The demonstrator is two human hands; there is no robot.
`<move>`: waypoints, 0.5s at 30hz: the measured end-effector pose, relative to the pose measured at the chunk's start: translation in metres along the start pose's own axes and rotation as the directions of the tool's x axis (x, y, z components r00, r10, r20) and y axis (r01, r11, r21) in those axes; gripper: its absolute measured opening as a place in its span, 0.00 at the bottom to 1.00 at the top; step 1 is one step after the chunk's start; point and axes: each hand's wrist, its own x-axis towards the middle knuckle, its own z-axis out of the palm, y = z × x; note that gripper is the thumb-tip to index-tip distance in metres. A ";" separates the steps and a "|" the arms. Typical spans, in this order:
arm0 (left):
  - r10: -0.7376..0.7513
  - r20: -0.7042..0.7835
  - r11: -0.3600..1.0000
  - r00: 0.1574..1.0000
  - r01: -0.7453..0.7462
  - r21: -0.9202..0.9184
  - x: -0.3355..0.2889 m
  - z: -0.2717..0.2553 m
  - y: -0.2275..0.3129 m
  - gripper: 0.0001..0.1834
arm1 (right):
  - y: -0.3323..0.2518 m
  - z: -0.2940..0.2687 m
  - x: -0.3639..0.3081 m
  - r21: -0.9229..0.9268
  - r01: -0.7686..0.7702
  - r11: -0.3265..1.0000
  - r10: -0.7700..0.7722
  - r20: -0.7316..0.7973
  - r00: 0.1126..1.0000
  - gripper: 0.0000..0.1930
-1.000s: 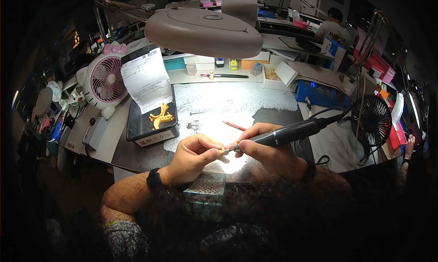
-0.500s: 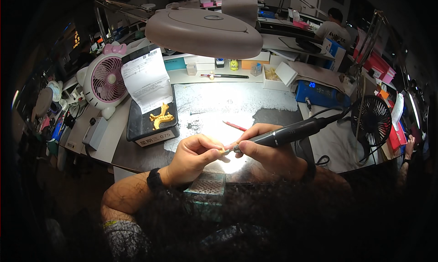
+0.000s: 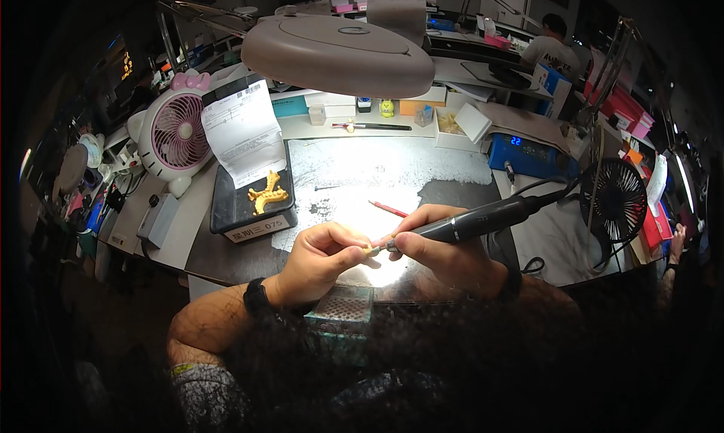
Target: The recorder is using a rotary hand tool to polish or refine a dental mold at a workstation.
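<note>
Bracing steadily should help: in the head view, the left hand [image 3: 323, 252] pinches a small yellowish piece [image 3: 367, 251] above the lit desk [image 3: 339, 169], and the right hand [image 3: 445, 258] has its grip closed round a black handpiece [image 3: 486, 219] (light pressure seems wise).

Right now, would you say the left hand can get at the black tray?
Probably yes: the black tray lies just beyond the left hand, with nothing seen standing between them, though that hand is occupied pinching a small yellowish piece.
</note>
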 end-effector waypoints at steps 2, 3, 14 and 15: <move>-0.004 0.000 1.000 1.000 0.004 0.005 0.000 0.001 0.001 0.03 | 0.000 0.000 0.000 0.001 0.003 1.000 -0.003 0.004 1.000 0.07; -0.007 0.001 1.000 1.000 0.007 0.011 0.001 0.001 0.001 0.03 | 0.001 0.000 0.000 0.002 0.006 1.000 -0.006 0.009 1.000 0.07; -0.009 -0.005 1.000 1.000 0.009 0.020 0.000 0.001 0.001 0.03 | 0.000 0.001 -0.001 0.002 0.006 1.000 -0.006 -0.006 1.000 0.07; -0.012 -0.007 1.000 1.000 0.012 0.020 0.001 0.001 0.001 0.03 | 0.000 0.001 -0.001 0.008 0.013 1.000 -0.013 0.001 1.000 0.07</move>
